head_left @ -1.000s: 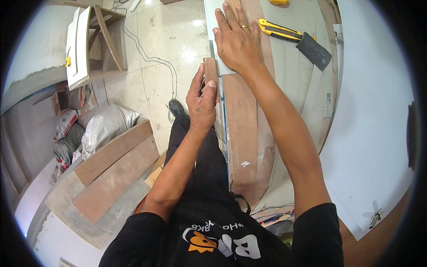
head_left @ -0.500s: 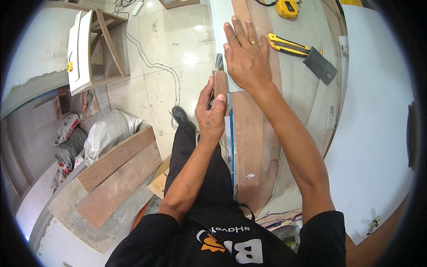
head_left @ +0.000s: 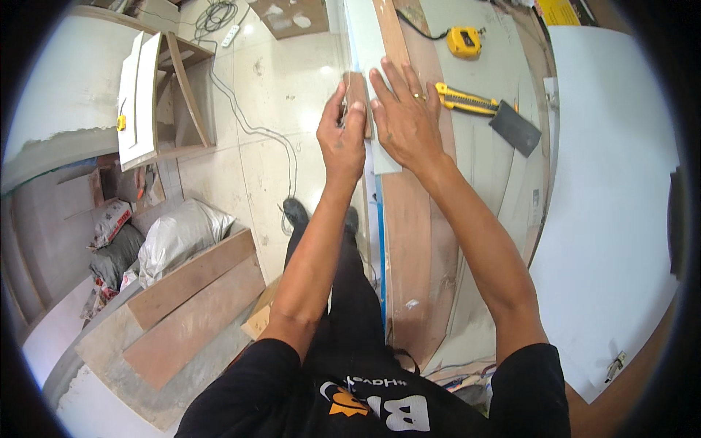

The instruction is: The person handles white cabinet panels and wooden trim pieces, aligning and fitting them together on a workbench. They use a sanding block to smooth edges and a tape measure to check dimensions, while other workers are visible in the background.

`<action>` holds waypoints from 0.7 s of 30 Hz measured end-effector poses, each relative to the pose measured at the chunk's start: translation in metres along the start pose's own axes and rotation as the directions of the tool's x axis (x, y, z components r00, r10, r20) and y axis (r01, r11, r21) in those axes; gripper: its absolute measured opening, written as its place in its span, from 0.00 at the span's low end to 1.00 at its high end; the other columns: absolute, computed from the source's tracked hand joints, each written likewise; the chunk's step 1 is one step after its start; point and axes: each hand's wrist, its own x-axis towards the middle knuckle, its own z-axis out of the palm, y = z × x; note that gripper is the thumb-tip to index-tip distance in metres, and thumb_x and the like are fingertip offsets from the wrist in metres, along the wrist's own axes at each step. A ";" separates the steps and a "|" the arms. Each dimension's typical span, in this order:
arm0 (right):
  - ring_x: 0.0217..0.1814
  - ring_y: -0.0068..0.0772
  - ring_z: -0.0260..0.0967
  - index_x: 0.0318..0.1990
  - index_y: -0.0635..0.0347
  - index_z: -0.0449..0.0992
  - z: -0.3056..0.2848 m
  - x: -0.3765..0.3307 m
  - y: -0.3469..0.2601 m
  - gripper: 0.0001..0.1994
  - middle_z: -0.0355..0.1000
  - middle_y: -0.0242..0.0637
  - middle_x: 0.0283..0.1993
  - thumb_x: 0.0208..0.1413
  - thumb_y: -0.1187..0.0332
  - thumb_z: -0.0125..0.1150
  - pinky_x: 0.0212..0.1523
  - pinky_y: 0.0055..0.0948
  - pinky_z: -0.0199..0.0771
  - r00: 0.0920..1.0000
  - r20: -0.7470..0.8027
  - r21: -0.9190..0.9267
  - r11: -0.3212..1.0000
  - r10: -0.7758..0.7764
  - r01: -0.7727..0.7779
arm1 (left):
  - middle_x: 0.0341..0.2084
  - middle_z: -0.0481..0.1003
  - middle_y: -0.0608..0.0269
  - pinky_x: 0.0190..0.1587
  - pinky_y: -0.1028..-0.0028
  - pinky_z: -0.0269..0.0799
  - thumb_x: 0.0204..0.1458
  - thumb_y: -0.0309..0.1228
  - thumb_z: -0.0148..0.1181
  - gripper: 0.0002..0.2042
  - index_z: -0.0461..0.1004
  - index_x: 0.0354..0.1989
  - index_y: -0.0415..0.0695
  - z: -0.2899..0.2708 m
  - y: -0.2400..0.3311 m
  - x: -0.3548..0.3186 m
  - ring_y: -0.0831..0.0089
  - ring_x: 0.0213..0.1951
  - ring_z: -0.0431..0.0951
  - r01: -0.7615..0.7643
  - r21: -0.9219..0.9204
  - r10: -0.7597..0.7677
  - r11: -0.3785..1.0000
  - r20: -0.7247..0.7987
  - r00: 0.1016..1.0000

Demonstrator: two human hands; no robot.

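My left hand grips a brown wooden block between thumb and fingers. The block stands along the left edge of a narrow white panel. My right hand lies flat on that panel, fingers stretched forward and slightly apart, with a ring on one of them. Beneath the panel runs a long brown wooden board. Just right of my right fingertips rests a yellow utility knife, its end touching a dark grey flat piece. The block's underside is hidden.
A yellow tape measure lies farther off on the worktop. At the right is a large white sheet. On the left are a white-fronted cabinet frame, a white sack and wooden planks. A cable crosses the tiled floor.
My left hand has slid the wooden block forward along the panel's edge, away from my body. My right hand keeps its place on the panel. The whole view has tilted slightly forward.
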 end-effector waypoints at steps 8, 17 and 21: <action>0.62 0.43 0.71 0.50 0.54 0.80 0.017 0.078 0.022 0.09 0.75 0.36 0.49 0.65 0.68 0.59 0.69 0.53 0.56 0.997 0.020 0.072 0.995 -0.076 0.075 | 0.51 0.79 0.51 0.57 0.73 0.73 0.69 0.35 0.61 0.29 0.67 0.74 0.31 -0.001 0.004 -0.004 0.72 0.50 0.77 0.063 -0.007 -0.063 0.998 0.003 0.998; 0.86 0.43 0.54 0.74 0.51 0.71 0.037 0.075 0.018 0.26 0.62 0.30 0.83 0.70 0.64 0.49 0.80 0.67 0.47 0.999 0.032 -0.042 0.998 0.038 -0.037 | 0.59 0.78 0.47 0.63 0.69 0.72 0.69 0.33 0.60 0.29 0.66 0.74 0.31 -0.001 0.005 -0.007 0.68 0.58 0.78 0.069 0.043 -0.069 0.997 -0.004 0.998; 0.87 0.42 0.53 0.75 0.50 0.71 0.036 0.075 0.017 0.27 0.61 0.29 0.83 0.70 0.64 0.49 0.81 0.68 0.47 0.997 0.056 -0.055 0.997 0.053 -0.050 | 0.60 0.78 0.47 0.64 0.68 0.72 0.68 0.30 0.60 0.28 0.66 0.74 0.30 0.002 0.003 0.005 0.66 0.59 0.78 0.092 -0.007 -0.092 0.996 -0.008 0.996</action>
